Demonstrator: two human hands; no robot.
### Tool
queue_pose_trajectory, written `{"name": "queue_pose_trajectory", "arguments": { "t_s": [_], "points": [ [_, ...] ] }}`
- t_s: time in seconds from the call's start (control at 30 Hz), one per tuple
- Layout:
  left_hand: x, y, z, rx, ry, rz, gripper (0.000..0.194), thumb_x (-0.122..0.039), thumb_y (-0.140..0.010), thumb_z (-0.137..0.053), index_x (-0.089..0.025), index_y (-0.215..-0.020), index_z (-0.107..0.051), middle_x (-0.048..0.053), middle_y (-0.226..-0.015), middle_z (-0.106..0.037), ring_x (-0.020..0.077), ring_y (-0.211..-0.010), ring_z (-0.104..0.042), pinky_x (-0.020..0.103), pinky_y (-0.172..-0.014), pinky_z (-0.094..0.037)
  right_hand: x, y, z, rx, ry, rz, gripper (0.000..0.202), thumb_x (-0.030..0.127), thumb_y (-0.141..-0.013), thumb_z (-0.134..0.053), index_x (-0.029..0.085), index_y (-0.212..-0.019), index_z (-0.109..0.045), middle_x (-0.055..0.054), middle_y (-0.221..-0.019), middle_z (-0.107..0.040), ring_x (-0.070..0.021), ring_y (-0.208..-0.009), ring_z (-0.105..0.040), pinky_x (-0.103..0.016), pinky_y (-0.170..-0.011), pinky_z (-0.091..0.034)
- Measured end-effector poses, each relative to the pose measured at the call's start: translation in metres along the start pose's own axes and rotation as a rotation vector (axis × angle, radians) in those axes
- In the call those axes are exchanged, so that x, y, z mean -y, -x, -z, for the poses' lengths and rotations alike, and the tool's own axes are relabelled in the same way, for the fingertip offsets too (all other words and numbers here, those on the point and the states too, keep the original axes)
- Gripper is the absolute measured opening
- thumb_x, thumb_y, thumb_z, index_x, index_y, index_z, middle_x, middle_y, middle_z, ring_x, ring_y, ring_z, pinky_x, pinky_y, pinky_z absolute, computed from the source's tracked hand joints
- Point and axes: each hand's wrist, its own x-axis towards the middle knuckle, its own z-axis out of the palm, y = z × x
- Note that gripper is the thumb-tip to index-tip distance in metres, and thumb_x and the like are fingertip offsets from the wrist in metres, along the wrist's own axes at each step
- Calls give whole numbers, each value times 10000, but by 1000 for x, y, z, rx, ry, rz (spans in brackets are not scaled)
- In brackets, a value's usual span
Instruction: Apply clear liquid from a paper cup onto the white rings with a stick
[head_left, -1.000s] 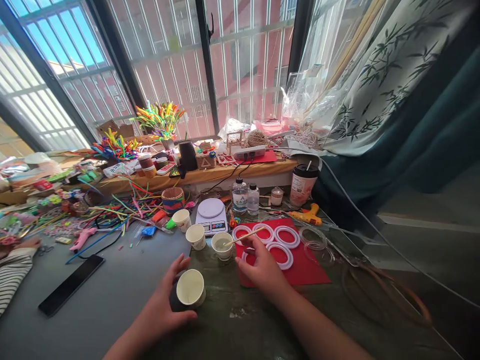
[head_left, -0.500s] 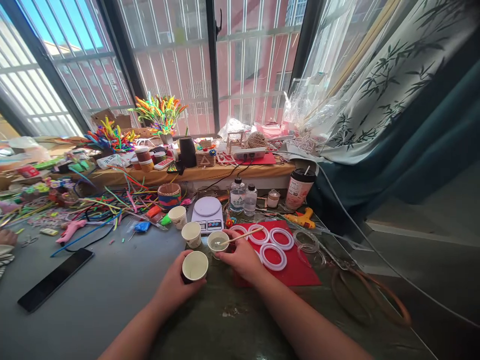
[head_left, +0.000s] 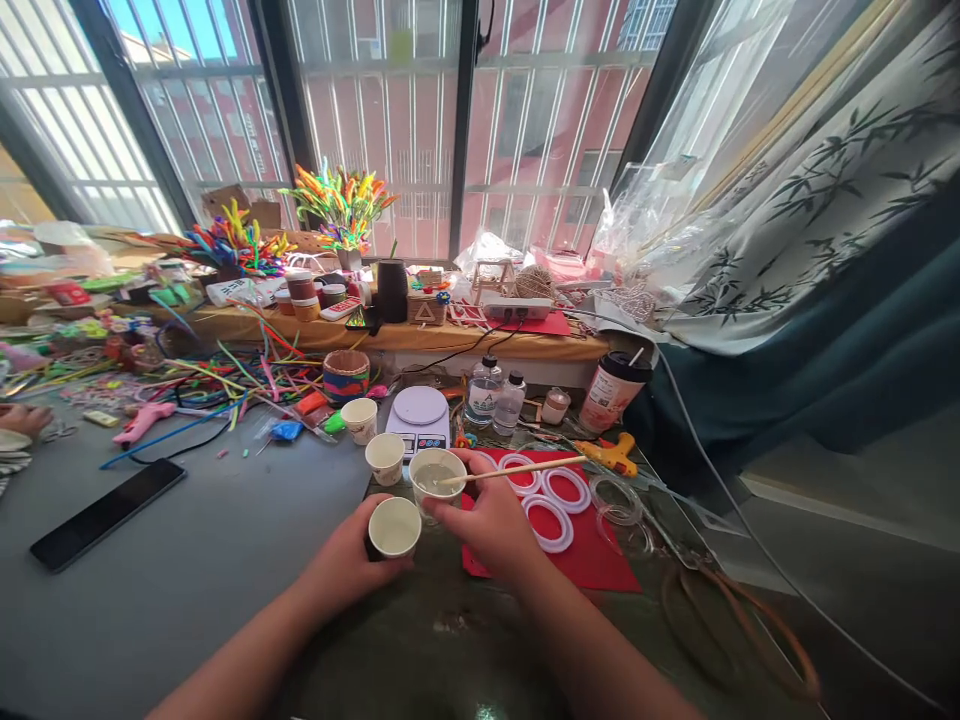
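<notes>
Before a barred window (head_left: 375, 110) and a leaf-patterned curtain (head_left: 817, 190), a person works at a cluttered table (head_left: 420, 665), a red sheet (head_left: 600, 565) spread at the right. The person's left hand (head_left: 346, 550) curls around a pale paper cup (head_left: 395, 528), fingers and thumb on its sides, while the right hand (head_left: 491, 515) grips a second cup of clear liquid (head_left: 433, 488), just beyond and to the right of the first. Whether either cup rests on the table cannot be told. Behind them sit a white scale (head_left: 420, 408) and, at its left, two more paper cups (head_left: 385, 460); two clear bottles (head_left: 484, 395) stand beyond the sheet. Pale ring molds (head_left: 549, 524) lie on the red, and a thin wooden stick (head_left: 525, 468) leans out of the liquid, slanting over the right hand.
</notes>
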Motion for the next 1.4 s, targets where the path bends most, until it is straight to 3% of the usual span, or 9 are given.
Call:
{"name": "queue_pose_trajectory", "arguments": {
  "t_s": [0.2, 0.4, 0.67, 0.87, 1.17, 1.4],
  "points": [
    [7, -1, -5, 0, 45, -59, 657, -294, -721, -901, -247, -1346, -707, 103, -1315, -811, 362, -1176, -776, 470, -1009, -644, 7, 9, -17, 135, -63, 26, 564, 271, -725, -899, 260, -1261, -723, -69, -1209, -834, -324, -1110, -792, -464, -1000, -621],
    [5, 0, -8, -2, 64, -76, 737, -367, -727, -936, -244, -1412, -697, 109, -1342, -808, 387, -1215, -767, 503, -1077, -633, -3, 11, -33, 152, -100, 21, 583, 261, -730, -890, 250, -1277, -690, -88, -1269, -820, -333, -1193, -772, -488, -1058, -602],
    [2, 0, -8, 20, 110, -55, 614, -320, -743, -901, -226, -1323, -724, 109, -1333, -812, 385, -1245, -757, 508, -1104, -610, -6, 9, -37, 175, -71, 14, 592, 273, -721, -886, 251, -1279, -689, -86, -1256, -806, -329, -1184, -756, -485, -1050, -587],
    [1, 1, -5, 57, 153, -34, 669, -327, -735, -907, -220, -1355, -681, 103, -1310, -810, 368, -1211, -760, 477, -1055, -623, -27, 11, -38, 181, -44, -23, 583, 256, -729, -874, 237, -1282, -688, -106, -1282, -792, -353, -1222, -731, -527, -1083, -555],
    [-2, 3, -1, 86, 87, -27, 571, -273, -749, -843, -218, -1286, -658, 84, -1229, -790, 333, -1135, -757, 447, -992, -611, -48, 17, -33, 233, -53, -49, 787, 262, -705, -950, 257, -1419, -621, -133, -1461, -719, -347, -1351, -698, -536, -1155, -553],
    [-5, 3, 0, 81, 68, -66, 594, -283, -752, -818, -215, -1308, -620, 100, -1262, -768, 334, -1155, -750, 452, -1010, -616, -48, 19, -35, 192, 23, 41, 605, 316, -788, -891, 243, -1351, -681, -119, -1369, -740, -329, -1252, -725, -527, -1111, -571]
  ]
}}
